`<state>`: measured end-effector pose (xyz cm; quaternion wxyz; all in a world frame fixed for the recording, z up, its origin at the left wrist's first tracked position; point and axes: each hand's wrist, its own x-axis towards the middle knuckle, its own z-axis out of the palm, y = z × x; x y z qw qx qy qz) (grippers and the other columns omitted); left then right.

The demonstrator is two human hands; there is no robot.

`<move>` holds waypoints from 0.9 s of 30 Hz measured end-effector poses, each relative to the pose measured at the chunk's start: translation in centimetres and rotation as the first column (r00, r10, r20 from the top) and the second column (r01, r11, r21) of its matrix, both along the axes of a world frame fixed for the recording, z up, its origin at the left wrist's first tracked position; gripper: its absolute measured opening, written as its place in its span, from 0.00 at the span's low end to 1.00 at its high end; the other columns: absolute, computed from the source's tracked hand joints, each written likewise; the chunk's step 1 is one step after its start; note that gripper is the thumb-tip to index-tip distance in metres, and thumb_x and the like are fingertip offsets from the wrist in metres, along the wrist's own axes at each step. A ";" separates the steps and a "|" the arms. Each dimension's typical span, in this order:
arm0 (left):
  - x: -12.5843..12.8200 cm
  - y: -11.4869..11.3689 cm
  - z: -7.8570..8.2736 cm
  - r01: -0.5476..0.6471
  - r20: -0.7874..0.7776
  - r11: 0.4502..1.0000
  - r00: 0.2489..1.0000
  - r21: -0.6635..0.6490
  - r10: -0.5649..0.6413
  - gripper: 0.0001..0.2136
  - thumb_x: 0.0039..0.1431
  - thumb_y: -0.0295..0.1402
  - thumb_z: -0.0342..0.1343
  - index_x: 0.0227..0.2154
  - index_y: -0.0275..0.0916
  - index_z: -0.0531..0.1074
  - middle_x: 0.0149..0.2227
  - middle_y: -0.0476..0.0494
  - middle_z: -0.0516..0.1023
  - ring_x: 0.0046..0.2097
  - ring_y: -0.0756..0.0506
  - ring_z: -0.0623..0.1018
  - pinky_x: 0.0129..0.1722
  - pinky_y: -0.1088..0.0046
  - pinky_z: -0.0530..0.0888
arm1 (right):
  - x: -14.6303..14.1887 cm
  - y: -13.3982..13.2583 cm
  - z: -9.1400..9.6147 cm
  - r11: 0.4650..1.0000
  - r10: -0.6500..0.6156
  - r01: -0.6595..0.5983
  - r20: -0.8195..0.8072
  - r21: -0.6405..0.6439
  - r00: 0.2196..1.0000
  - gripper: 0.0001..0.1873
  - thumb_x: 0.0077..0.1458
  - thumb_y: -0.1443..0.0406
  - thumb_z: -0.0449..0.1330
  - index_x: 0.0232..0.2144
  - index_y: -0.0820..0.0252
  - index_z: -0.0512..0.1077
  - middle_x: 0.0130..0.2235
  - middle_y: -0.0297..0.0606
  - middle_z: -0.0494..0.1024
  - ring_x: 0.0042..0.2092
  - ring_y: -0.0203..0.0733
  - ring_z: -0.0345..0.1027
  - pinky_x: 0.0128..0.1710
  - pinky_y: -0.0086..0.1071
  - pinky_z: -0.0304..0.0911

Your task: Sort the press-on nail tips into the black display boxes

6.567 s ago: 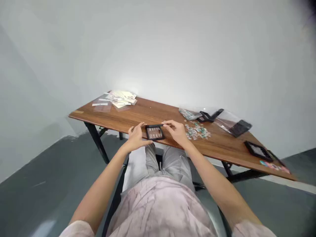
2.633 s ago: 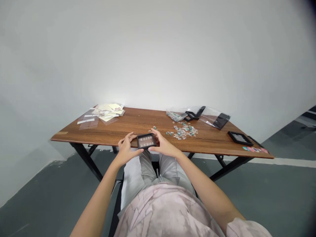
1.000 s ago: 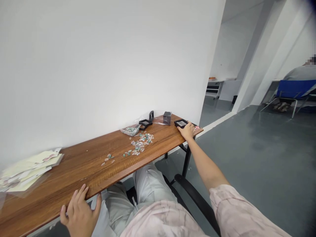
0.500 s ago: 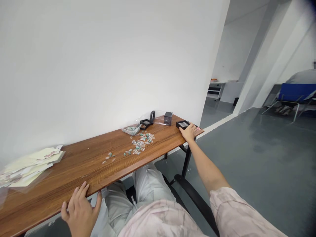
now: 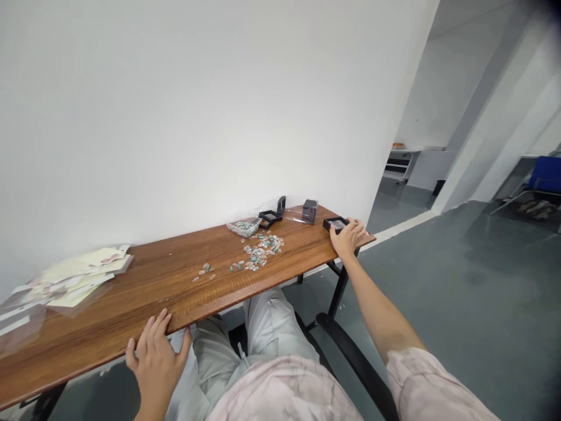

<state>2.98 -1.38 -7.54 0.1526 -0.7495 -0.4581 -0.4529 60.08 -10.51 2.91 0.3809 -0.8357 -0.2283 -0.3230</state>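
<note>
my right grip (image 5: 348, 237) touches the stocked black case (image 5: 335, 224), whether holding i can't tell; my left grip (image 5: 156, 352) spreads empty; loose pieces (image 5: 259, 253) remain uncased.

Blue chair (image 5: 547, 174) far right, partly cut off, on grey floor (image 5: 456, 280). Dark bin (image 5: 438, 187) by white pillar (image 5: 475, 143). Orange item (image 5: 398, 145) on white rack (image 5: 410, 164), further back. Black armrest (image 5: 357, 363) up close.
</note>
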 end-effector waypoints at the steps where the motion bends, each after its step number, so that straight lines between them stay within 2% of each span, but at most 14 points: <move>1: 0.0 0.0 0.0 0.002 0.001 1.000 1.000 -0.005 -0.002 0.32 0.62 0.43 0.54 0.67 0.40 0.56 0.63 0.33 0.71 0.68 0.31 0.65 0.67 0.44 0.52 | -0.6 0.0 0.2 0.999 0.030 -0.029 0.042 -0.014 0.999 0.32 0.58 0.55 0.58 0.59 0.68 0.60 0.63 0.63 0.58 0.64 0.65 0.49 0.63 0.58 0.45; 3: 0.0 0.0 0.0 0.008 0.012 1.000 1.000 -0.010 -0.007 0.32 0.61 0.42 0.55 0.67 0.40 0.57 0.63 0.33 0.71 0.68 0.31 0.65 0.67 0.44 0.51 | -2.2 0.5 0.7 0.989 0.138 -0.131 0.100 -0.072 0.985 0.26 0.62 0.57 0.54 0.57 0.66 0.62 0.62 0.60 0.60 0.64 0.63 0.51 0.62 0.57 0.48; 5: 0.1 0.1 -0.1 0.010 0.021 1.000 1.000 -0.009 -0.010 0.32 0.61 0.42 0.55 0.66 0.40 0.58 0.63 0.33 0.71 0.67 0.31 0.65 0.67 0.44 0.51 | -4.0 1.6 1.4 0.942 0.309 -0.286 0.125 -0.175 0.943 0.20 0.65 0.58 0.51 0.53 0.64 0.66 0.59 0.58 0.64 0.62 0.60 0.55 0.62 0.53 0.51; 7: 0.1 0.1 -0.1 0.008 0.019 1.000 1.000 -0.007 -0.008 0.31 0.61 0.41 0.55 0.66 0.40 0.58 0.63 0.33 0.71 0.67 0.31 0.65 0.67 0.44 0.51 | -5.8 3.4 2.2 0.849 0.480 -0.430 0.108 -0.308 0.871 0.16 0.67 0.60 0.49 0.50 0.62 0.69 0.58 0.55 0.67 0.61 0.55 0.60 0.61 0.46 0.55; 9: 0.1 0.1 0.0 0.009 0.011 1.000 1.000 -0.004 -0.009 0.30 0.61 0.41 0.54 0.65 0.39 0.59 0.63 0.33 0.71 0.67 0.32 0.65 0.67 0.44 0.50 | -7.4 5.7 3.1 0.728 0.589 -0.511 0.036 -0.458 0.807 0.15 0.69 0.61 0.48 0.49 0.61 0.70 0.57 0.51 0.69 0.59 0.50 0.63 0.60 0.40 0.59; 11: 0.1 0.1 -0.1 0.011 0.007 1.000 1.000 -0.002 -0.011 0.30 0.61 0.40 0.54 0.65 0.39 0.59 0.63 0.32 0.71 0.67 0.32 0.65 0.67 0.44 0.50 | -8.6 8.2 3.8 0.664 0.620 -0.533 -0.012 -0.525 0.785 0.14 0.69 0.62 0.48 0.49 0.59 0.70 0.53 0.46 0.74 0.55 0.46 0.68 0.55 0.36 0.63; 13: 0.1 0.1 -0.1 0.011 0.005 1.000 1.000 -0.004 -0.011 0.30 0.61 0.39 0.55 0.65 0.39 0.59 0.63 0.32 0.70 0.67 0.32 0.65 0.67 0.44 0.50 | -9.5 10.7 4.4 0.636 0.617 -0.527 -0.038 -0.564 0.786 0.14 0.68 0.62 0.51 0.51 0.59 0.69 0.51 0.45 0.76 0.51 0.47 0.71 0.51 0.36 0.66; 16: 0.0 0.1 -0.1 0.004 -0.006 1.000 1.000 -0.002 -0.004 0.31 0.60 0.39 0.55 0.65 0.40 0.59 0.64 0.33 0.70 0.67 0.32 0.65 0.67 0.45 0.50 | -10.4 13.9 5.1 0.595 0.615 -0.511 -0.057 -0.621 0.786 0.17 0.65 0.64 0.56 0.55 0.59 0.68 0.53 0.48 0.75 0.53 0.50 0.70 0.50 0.38 0.66; 18: 0.1 0.1 0.1 -0.009 -0.020 1.000 1.000 0.002 0.009 0.31 0.59 0.38 0.56 0.65 0.40 0.59 0.63 0.33 0.71 0.66 0.32 0.67 0.67 0.46 0.50 | -10.8 15.6 5.2 0.563 0.620 -0.505 -0.069 -0.655 0.781 0.18 0.64 0.68 0.56 0.56 0.60 0.67 0.54 0.50 0.74 0.55 0.51 0.68 0.50 0.39 0.66; 22: 0.1 0.0 0.6 -0.035 -0.043 0.999 0.998 -0.009 0.035 0.28 0.60 0.37 0.55 0.63 0.40 0.60 0.62 0.34 0.72 0.65 0.32 0.69 0.67 0.45 0.50 | -11.3 17.8 5.0 0.517 0.614 -0.491 -0.095 -0.701 0.783 0.18 0.64 0.72 0.51 0.55 0.65 0.68 0.54 0.55 0.74 0.55 0.54 0.69 0.51 0.42 0.66; 27: 0.1 -0.1 0.7 -0.037 -0.060 0.999 0.998 -0.030 0.035 0.29 0.59 0.35 0.56 0.64 0.39 0.60 0.63 0.33 0.71 0.65 0.32 0.68 0.67 0.45 0.49 | -11.4 18.8 4.5 0.487 0.605 -0.457 -0.090 -0.744 0.791 0.18 0.67 0.71 0.47 0.55 0.66 0.67 0.54 0.56 0.74 0.54 0.54 0.70 0.51 0.43 0.66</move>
